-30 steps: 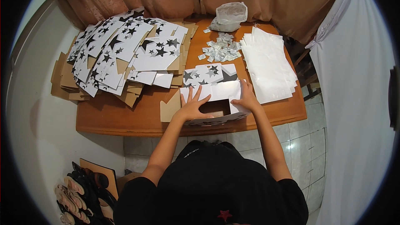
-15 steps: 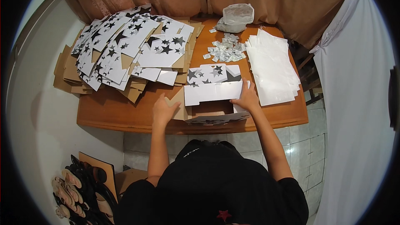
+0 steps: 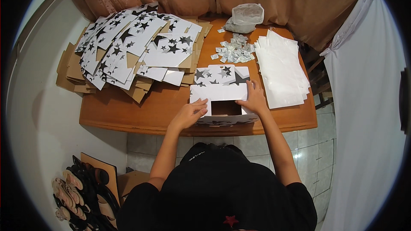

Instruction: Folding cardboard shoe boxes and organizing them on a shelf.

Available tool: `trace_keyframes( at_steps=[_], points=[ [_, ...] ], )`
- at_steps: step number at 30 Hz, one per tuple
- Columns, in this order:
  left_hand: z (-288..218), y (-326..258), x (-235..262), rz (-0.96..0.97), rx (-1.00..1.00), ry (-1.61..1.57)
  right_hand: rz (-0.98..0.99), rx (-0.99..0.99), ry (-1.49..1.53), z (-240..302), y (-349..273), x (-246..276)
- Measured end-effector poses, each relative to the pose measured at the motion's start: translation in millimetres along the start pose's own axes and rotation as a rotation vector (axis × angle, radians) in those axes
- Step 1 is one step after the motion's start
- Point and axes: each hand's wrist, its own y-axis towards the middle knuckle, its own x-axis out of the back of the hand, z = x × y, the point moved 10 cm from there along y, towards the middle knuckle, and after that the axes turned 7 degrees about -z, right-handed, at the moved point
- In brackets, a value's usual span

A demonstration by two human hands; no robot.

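Note:
A white cardboard box with black stars (image 3: 220, 90) stands half folded at the near edge of the wooden table (image 3: 141, 111), its brown inside showing through the open top. My left hand (image 3: 188, 114) grips the box's left side, fingers curled over its rim. My right hand (image 3: 253, 98) presses on the box's right side, fingers spread over the white flap.
A big heap of flat star-printed box blanks (image 3: 132, 51) covers the table's left half. A stack of white sheets (image 3: 280, 66) lies at the right. Small silver packets (image 3: 233, 50) and a clear plastic bag (image 3: 245, 17) sit at the back. Sandals (image 3: 77, 192) lie on the floor.
The flat blank has been raised into an open box shape. My left hand moved from the flat card's left edge onto the box's left rim; my right hand stayed on its right side.

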Motion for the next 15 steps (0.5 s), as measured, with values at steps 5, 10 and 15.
trace_keyframes(
  at_steps=[5, 10, 15],
  points=[
    [10.6, 5.2, -8.8, 0.048, -0.016, 0.158, 0.006, -0.026, -0.015, -1.8, -1.2, -0.4],
    [22.7, 9.2, -19.4, 0.173, 0.008, 0.319, 0.004, -0.050, -0.046, 0.5, -5.0, 0.2],
    [25.6, 10.4, -25.3, 0.216, 0.013, 0.377, -0.017, -0.046, -0.076, 2.3, -7.0, 3.6]
  ],
)
